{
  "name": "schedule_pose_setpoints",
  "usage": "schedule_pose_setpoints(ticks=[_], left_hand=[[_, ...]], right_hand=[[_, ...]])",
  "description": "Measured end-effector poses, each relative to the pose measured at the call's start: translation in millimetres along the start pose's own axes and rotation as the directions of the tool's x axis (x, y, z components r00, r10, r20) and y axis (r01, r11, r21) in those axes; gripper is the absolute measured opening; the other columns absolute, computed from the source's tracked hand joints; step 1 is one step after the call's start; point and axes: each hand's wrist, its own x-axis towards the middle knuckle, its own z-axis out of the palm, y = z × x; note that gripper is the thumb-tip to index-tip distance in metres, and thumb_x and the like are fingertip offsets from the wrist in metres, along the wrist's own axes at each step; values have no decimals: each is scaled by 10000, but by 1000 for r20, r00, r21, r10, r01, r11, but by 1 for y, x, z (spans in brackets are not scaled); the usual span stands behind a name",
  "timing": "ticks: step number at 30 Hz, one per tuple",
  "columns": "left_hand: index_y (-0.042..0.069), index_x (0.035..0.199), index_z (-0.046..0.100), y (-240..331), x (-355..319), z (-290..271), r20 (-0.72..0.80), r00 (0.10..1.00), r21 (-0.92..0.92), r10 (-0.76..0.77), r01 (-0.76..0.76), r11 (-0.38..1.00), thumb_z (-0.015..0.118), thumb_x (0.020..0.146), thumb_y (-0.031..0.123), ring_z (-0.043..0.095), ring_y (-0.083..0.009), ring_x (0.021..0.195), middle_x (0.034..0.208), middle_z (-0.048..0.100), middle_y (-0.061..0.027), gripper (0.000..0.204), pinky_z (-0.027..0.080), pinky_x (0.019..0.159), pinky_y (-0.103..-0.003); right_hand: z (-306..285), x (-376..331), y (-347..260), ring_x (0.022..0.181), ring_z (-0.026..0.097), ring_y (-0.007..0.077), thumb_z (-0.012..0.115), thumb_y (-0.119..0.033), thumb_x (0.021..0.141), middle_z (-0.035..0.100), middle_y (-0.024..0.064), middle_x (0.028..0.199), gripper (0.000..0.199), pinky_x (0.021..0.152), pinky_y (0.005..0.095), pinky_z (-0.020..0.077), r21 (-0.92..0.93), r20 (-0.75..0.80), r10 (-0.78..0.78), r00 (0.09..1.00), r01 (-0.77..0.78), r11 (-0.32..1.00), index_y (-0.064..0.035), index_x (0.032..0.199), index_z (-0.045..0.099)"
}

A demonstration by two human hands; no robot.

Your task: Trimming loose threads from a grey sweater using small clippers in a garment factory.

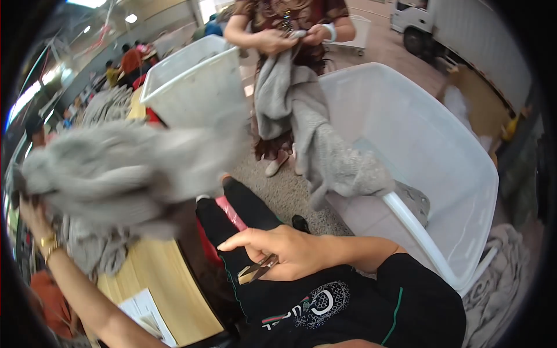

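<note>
My left hand (33,213), a gold bracelet or watch at its wrist, grips the edge of a grey knit garment (122,168). The garment hangs in the air over the left side, smeared by motion, and hides part of the fingers. In front of my body, my right hand (287,248) is closed around small metal thread snips (259,268), blades pointing left. Beneath the raised garment, more grey knitwear (96,246) lies piled on the wooden table (159,278).
A large white plastic bin (418,133) stands at my right, another white bin (197,75) ahead. Between them another person (290,35) holds a grey knit piece (307,116) that drapes over the near bin's edge. Paper (148,316) lies on the table. Knitwear (499,284) is heaped at far right.
</note>
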Motion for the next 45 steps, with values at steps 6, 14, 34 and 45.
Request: schedule_pose_setpoints(ticks=[6, 14, 34, 45], left_hand=[[-24, 1181, 612, -193, -177, 168, -551, 795, 2, -255, 306, 952, 704, 890, 296, 604, -261, 1010, 1117, 657, -163, 443, 515, 909, -406], [-106, 1352, 498, -179, -290, 360, 137, 900, 141, -414, 396, 908, 780, 720, 53, 547, -345, 1224, 1386, 538, -241, 711, 423, 1077, -427], [57, 1178, 699, -110, -370, 447, 393, 720, 919, -572, -285, 273, 681, 816, 132, 459, -486, 1333, 1589, 276, -273, 370, 451, 1094, -478], [57, 1188, 685, -102, -376, 462, 377, 723, 913, -579, -395, 101, 622, 838, 106, 579, -455, 1201, 1442, 432, -301, 359, 504, 1027, -472]], right_hand=[[-30, -17, 34, 550, 478, 172, 740, -208, 904, 428, 12, 637, 466, 552, 341, 380, -196, -199, 212, 957, -251, 948, -78, 1294, 521], [-110, 33, 48, 952, 693, 320, 749, -370, 812, 729, 126, 941, 325, 812, 475, 526, -529, -207, 22, 978, -131, 839, -120, 1016, 713], [-212, -134, 161, 912, 698, 330, 781, -344, 790, 737, 145, 896, 305, 775, 489, 533, -739, -66, 535, 842, -402, 541, -69, 921, 756], [-206, -135, 148, 930, 712, 317, 803, -330, 752, 749, 139, 924, 318, 784, 492, 545, -813, -78, 600, 796, -399, 424, -57, 913, 765]])
